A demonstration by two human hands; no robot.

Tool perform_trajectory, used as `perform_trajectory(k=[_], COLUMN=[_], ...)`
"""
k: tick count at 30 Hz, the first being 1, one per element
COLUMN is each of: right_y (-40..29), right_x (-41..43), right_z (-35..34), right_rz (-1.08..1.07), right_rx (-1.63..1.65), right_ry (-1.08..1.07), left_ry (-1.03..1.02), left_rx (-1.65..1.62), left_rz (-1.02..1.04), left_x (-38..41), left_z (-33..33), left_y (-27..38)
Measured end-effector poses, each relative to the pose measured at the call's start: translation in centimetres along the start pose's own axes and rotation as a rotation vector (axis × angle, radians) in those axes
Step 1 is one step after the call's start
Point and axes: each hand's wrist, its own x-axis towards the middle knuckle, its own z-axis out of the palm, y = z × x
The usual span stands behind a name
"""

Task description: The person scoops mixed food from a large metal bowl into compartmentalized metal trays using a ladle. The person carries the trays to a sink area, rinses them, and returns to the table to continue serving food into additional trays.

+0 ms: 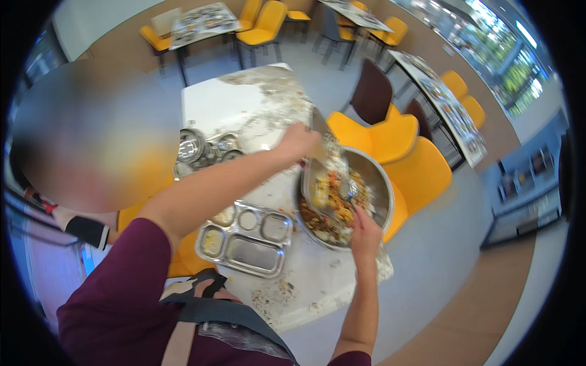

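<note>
My left hand (pixel 300 144) grips the upper edge of a steel compartment tray (pixel 313 176), which is tilted over a large round metal basin (pixel 387 183). In my right hand (pixel 366 233), at the basin's near right side, is the handle of a metal spoon (pixel 349 188); its bowl is against or just above the food. Mixed food scraps (pixel 336 228) with rice and vegetable pieces lie in the basin. Another steel compartment tray (pixel 254 256) rests on the white table (pixel 316 279), left of the basin, with some food left in its small compartments. Motion blurs the tilted tray.
Several steel dishes (pixel 208 148) are heaped at the table's left. Spilled scraps (pixel 274 293) dirty its surface. Yellow chairs (pixel 421 174) stand against the right side. A person (pixel 87 231) is close at the left. Farther tables (pixel 206 20) hold more trays.
</note>
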Motion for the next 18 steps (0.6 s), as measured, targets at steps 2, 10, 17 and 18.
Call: perform_trajectory(k=[2, 10, 17, 18], right_y=[-2.5, 1.0, 2.7, 3.2], right_x=[0.2, -0.8, -2.4, -2.5], right_z=[0.4, 1.5, 2.7, 2.3], right_rz=[-0.08, 0.162, 0.167, 0.179], right_rx=[0.126, 0.294, 0.307, 0.167], right_ry=[-0.017, -0.014, -0.02, -0.02], left_ry=[-0.074, -0.133, -0.116, -0.109], left_rx=[0.014, 0.085, 0.155, 0.18], left_rz=[0.005, 0.048, 0.12, 0.13], left_x=[0.0, -2.1, -2.3, -2.5], left_z=[-1.1, -0.4, -0.1, -0.3], left_y=[0.1, 2.7, 3.9, 4.2])
